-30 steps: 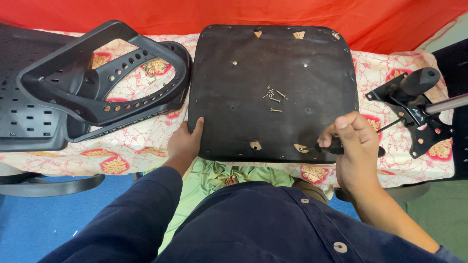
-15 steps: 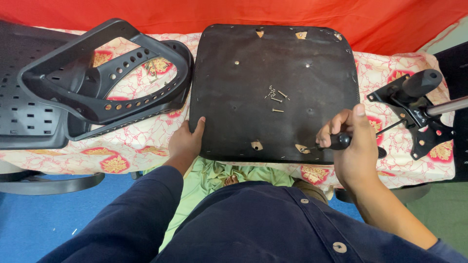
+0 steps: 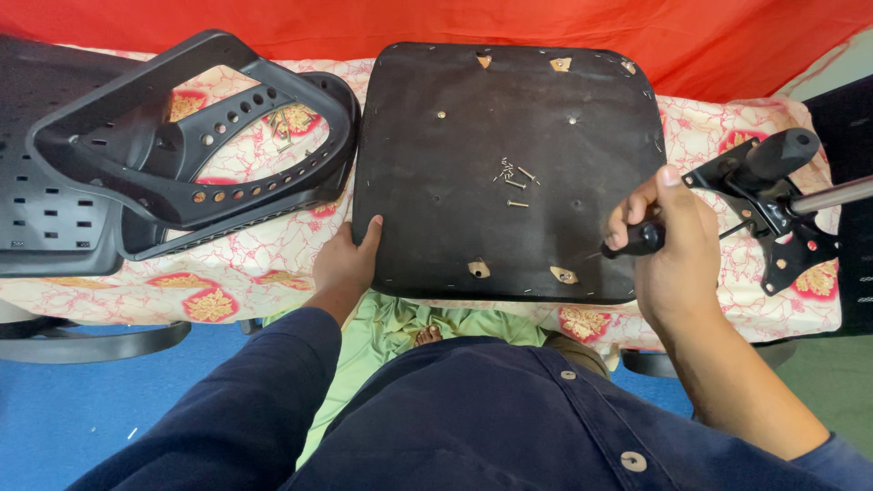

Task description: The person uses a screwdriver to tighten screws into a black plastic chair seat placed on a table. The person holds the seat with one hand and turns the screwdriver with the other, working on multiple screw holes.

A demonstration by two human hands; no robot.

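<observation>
Two hands, one seat board

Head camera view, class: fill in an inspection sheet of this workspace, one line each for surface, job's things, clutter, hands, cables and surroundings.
Surface: table under a cream cloth with red floral print.
Job's things: black chair seat base, underside up; loose screws piled near its middle; black-handled screwdriver.
Clutter: black chair back frame on the left; metal chair mechanism on the right.
Hands: left hand rests on the seat base's near-left edge; right hand grips the screwdriver.
Cables: nothing seen.
Surroundings: red backdrop behind; blue floor below.
</observation>
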